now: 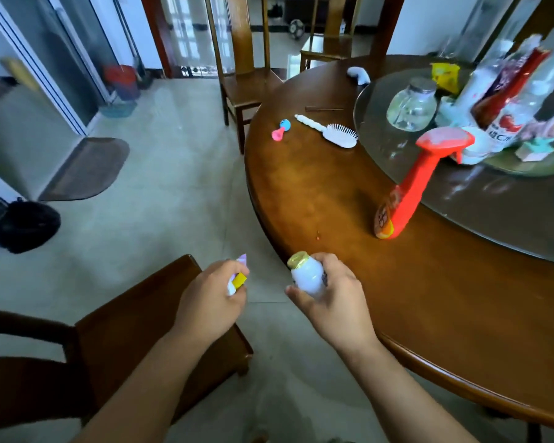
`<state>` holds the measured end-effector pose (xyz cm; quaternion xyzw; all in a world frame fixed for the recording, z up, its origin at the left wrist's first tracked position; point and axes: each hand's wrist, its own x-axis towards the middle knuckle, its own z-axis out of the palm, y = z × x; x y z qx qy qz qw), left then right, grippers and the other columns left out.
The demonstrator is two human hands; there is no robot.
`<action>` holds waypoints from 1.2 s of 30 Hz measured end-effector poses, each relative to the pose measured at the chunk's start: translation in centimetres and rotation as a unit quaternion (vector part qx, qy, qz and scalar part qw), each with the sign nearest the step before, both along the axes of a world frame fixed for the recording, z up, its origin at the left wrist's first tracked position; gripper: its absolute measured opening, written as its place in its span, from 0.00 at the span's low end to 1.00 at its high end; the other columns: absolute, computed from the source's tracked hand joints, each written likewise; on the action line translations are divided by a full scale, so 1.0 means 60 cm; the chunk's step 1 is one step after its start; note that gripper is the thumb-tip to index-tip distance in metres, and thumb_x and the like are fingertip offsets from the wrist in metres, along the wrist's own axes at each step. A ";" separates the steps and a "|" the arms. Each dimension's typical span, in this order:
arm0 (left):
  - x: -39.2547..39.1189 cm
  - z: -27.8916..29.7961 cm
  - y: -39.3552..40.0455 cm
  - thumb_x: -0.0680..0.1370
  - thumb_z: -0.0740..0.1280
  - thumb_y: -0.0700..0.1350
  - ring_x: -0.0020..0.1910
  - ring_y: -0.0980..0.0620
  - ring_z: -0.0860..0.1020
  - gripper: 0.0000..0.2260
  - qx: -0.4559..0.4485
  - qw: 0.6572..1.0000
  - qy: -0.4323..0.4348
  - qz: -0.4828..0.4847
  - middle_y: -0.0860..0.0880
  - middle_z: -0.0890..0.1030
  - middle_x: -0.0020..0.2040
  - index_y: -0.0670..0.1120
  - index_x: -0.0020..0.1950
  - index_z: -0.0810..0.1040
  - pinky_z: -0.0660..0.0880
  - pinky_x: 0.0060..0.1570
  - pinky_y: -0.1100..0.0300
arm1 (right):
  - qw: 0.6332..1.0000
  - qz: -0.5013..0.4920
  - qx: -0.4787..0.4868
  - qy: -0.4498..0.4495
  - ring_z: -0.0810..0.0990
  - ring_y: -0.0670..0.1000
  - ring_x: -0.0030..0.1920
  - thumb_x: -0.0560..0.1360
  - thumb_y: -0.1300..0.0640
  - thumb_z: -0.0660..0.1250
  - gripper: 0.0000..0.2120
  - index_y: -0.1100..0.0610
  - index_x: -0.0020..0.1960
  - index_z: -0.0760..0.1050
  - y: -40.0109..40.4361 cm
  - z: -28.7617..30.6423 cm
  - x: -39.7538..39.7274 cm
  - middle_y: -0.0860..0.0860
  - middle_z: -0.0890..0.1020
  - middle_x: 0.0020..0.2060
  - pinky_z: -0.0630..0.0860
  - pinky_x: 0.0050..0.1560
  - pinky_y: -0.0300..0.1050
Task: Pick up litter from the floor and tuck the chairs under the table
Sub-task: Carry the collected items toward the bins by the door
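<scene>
The left hand [210,302] has its fingers curled around one small wrapper [238,278]; the right hand [328,297] grips one white bottle [307,276] with a gold cap, both above the floor [160,174]; three chairs [135,340] are visible around one round table [333,199].

Small white bottle [307,276] gold-capped, crumpled wrapper [239,278], both held aloft

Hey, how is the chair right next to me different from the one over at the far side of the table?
The near chair stands pulled out, clear of the table, seat fully exposed beside the left hand; the far chair has its seat partly under the table's edge. The near chair shows mostly its seat, its back cut off by the frame; the far chair shows a tall upright back. Both are dark brown wood.
</scene>
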<state>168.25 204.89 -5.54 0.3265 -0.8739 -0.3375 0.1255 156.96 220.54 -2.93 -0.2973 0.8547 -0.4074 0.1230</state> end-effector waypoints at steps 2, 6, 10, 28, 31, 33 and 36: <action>-0.025 -0.003 -0.025 0.70 0.69 0.40 0.51 0.48 0.77 0.11 -0.010 1.000 -0.005 0.000 0.51 0.80 0.53 0.52 0.50 0.78 0.75 0.47 0.54 | 1.000 0.004 0.009 0.008 0.72 0.45 0.49 0.66 0.48 0.74 0.21 0.50 0.56 0.70 -0.024 0.002 -0.024 0.46 0.75 0.49 0.67 0.41 0.28; -0.092 -0.011 -0.080 0.70 0.67 0.39 0.57 0.48 0.76 0.11 0.019 1.000 0.004 -0.019 0.51 0.79 0.58 0.51 0.50 0.77 0.74 0.53 0.49 | 1.000 -0.002 0.006 0.022 0.74 0.47 0.48 0.66 0.47 0.74 0.21 0.50 0.55 0.71 -0.078 -0.001 -0.094 0.46 0.76 0.47 0.72 0.44 0.37; -0.153 -0.009 -0.128 0.71 0.67 0.38 0.58 0.47 0.76 0.12 0.007 1.000 0.005 -0.020 0.51 0.79 0.60 0.51 0.50 0.77 0.74 0.53 0.48 | 1.000 0.007 -0.002 0.019 0.75 0.48 0.47 0.65 0.46 0.74 0.21 0.50 0.54 0.71 -0.129 -0.010 -0.158 0.46 0.77 0.46 0.74 0.44 0.42; -0.429 -0.028 -0.470 0.73 0.68 0.43 0.54 0.45 0.78 0.07 0.030 0.998 0.009 -0.053 0.50 0.80 0.58 0.49 0.48 0.73 0.76 0.49 0.47 | 1.000 -0.007 -0.005 0.020 0.75 0.50 0.51 0.67 0.49 0.73 0.23 0.50 0.58 0.68 -0.459 -0.045 -0.397 0.48 0.77 0.51 0.77 0.49 0.48; -0.503 -0.044 -0.595 0.72 0.70 0.42 0.51 0.46 0.79 0.07 0.014 0.996 0.012 -0.084 0.52 0.81 0.55 0.48 0.47 0.74 0.76 0.46 0.52 | 0.999 -0.035 -0.006 0.022 0.75 0.48 0.51 0.67 0.49 0.73 0.23 0.49 0.58 0.68 -0.580 -0.062 -0.453 0.47 0.76 0.50 0.77 0.49 0.47; -0.549 -0.047 -0.696 0.71 0.70 0.41 0.47 0.49 0.78 0.07 -0.002 0.994 0.012 -0.108 0.52 0.82 0.53 0.46 0.47 0.74 0.73 0.42 0.58 | 0.998 -0.056 -0.005 0.021 0.76 0.48 0.50 0.67 0.49 0.73 0.22 0.49 0.58 0.69 -0.674 -0.072 -0.487 0.47 0.77 0.49 0.76 0.48 0.45; -0.589 -0.034 -0.838 0.70 0.70 0.40 0.44 0.53 0.77 0.07 -0.036 0.990 0.003 -0.133 0.52 0.82 0.53 0.45 0.47 0.75 0.67 0.37 0.68 | 0.998 -0.067 -0.007 0.004 0.77 0.51 0.50 0.67 0.51 0.73 0.21 0.52 0.56 0.71 -0.806 -0.075 -0.520 0.47 0.78 0.47 0.75 0.48 0.46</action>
